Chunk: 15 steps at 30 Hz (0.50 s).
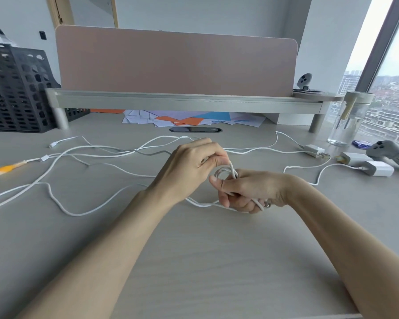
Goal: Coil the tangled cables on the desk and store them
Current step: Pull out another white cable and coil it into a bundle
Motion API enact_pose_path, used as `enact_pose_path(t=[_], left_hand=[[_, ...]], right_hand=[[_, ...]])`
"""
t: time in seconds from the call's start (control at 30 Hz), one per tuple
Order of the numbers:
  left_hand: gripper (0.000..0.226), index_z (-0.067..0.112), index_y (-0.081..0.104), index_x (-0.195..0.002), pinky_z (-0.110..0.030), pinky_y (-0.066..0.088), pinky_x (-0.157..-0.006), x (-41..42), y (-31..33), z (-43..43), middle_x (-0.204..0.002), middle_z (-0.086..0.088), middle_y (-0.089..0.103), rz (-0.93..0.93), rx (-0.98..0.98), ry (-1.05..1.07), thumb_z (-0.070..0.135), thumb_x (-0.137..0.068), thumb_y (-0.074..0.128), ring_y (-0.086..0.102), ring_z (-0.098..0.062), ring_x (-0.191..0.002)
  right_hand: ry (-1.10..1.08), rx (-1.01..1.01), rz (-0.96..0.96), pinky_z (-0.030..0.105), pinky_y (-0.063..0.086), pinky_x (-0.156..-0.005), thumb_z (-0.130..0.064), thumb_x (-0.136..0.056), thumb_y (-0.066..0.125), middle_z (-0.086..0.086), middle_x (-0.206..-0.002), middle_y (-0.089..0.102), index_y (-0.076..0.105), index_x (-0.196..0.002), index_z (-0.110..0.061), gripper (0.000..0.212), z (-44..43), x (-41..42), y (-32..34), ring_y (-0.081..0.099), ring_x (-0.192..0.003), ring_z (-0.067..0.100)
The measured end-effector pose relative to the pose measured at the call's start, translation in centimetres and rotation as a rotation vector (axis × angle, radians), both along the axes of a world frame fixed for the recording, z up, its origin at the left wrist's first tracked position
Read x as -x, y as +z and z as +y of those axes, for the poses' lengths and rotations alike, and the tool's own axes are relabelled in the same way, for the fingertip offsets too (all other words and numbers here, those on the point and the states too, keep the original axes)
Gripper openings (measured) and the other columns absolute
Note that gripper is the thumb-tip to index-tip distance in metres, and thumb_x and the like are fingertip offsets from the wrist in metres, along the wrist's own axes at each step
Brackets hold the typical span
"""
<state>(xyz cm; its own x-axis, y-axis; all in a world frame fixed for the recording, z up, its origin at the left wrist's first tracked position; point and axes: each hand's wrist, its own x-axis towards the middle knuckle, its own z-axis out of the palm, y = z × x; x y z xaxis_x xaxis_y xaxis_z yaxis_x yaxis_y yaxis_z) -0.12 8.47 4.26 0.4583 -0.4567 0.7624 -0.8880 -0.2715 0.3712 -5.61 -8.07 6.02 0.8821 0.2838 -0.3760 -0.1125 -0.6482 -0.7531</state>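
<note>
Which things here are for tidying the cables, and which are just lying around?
For the job: white coil, left hand, right hand, loose white cables, yellow-tipped cable, chargers.
Just lying about: coloured papers, glass bottle, black crate, grey controller.

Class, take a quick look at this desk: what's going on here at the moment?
A person is winding a thin white cable into a small coil above the pale grey desk. The right hand grips the loops gathered so far, while the left hand pinches the strand and leads it round. Several loose white cables lie tangled across the desk, some ending at white charger plugs on the right. Nothing looks stored yet.
</note>
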Motion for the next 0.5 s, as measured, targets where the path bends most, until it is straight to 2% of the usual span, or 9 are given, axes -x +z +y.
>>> enact_pose_path(t=[0.1, 0.2, 0.27, 0.37, 0.5], left_hand=[[0.007, 0.017, 0.072, -0.085, -0.028, 0.043, -0.063, 0.2, 0.1, -0.1, -0.08, 0.007, 0.063, -0.032, 0.011, -0.005, 0.017, -0.089, 0.066, 0.055, -0.007, -0.07], [0.009, 0.016, 0.072, -0.087, -0.032, 0.046, -0.066, 0.0, -0.2, -0.2, -0.081, 0.004, 0.064, 0.009, -0.012, -0.012, 0.017, -0.089, 0.063, 0.059, -0.013, -0.074], [0.014, 0.013, 0.071, -0.093, -0.029, 0.047, -0.07, -0.3, -0.5, -0.2, -0.084, 0.004, 0.065, 0.063, -0.034, -0.023, 0.012, -0.092, 0.058, 0.06, -0.011, -0.078], [0.028, 0.015, 0.068, -0.107, -0.017, 0.043, -0.071, -0.5, -0.6, 0.2, -0.082, 0.008, 0.062, 0.093, -0.042, 0.03, 0.0, -0.094, 0.049, 0.055, -0.002, -0.076], [0.028, 0.022, 0.064, -0.107, -0.035, 0.048, -0.071, -0.2, -0.9, 0.3, -0.078, 0.008, 0.058, 0.107, -0.106, 0.112, 0.015, -0.094, 0.04, 0.053, -0.015, -0.075]], right_hand=[[0.001, 0.025, 0.036, 0.018, 0.02, -0.04, -0.065, -0.093, 0.04, -0.004, -0.05, 0.025, 0.048, -0.071, -0.016, 0.055, 0.1, 0.1, 0.2, 0.021, -0.043, 0.012], [0.024, -0.003, 0.014, 0.019, 0.018, -0.04, -0.063, -0.095, 0.037, -0.004, -0.051, 0.024, 0.042, -0.07, -0.017, 0.053, -0.2, 0.3, 0.2, 0.018, -0.044, 0.012], [-0.001, -0.079, -0.057, 0.023, 0.016, -0.045, -0.06, -0.097, 0.036, -0.004, -0.051, 0.024, 0.039, -0.069, -0.017, 0.051, -0.2, 0.1, 0.0, 0.019, -0.045, 0.013], [-0.151, -0.231, -0.208, 0.03, 0.014, -0.052, -0.059, -0.098, 0.037, -0.004, -0.051, 0.028, 0.04, -0.07, -0.017, 0.05, -0.2, -0.6, -0.3, 0.025, -0.044, 0.012], [-0.207, -0.351, -0.304, 0.021, 0.026, -0.041, -0.053, -0.101, 0.034, -0.003, -0.05, 0.026, 0.045, -0.073, -0.014, 0.05, -0.3, -0.8, -0.2, 0.026, -0.044, 0.014]])
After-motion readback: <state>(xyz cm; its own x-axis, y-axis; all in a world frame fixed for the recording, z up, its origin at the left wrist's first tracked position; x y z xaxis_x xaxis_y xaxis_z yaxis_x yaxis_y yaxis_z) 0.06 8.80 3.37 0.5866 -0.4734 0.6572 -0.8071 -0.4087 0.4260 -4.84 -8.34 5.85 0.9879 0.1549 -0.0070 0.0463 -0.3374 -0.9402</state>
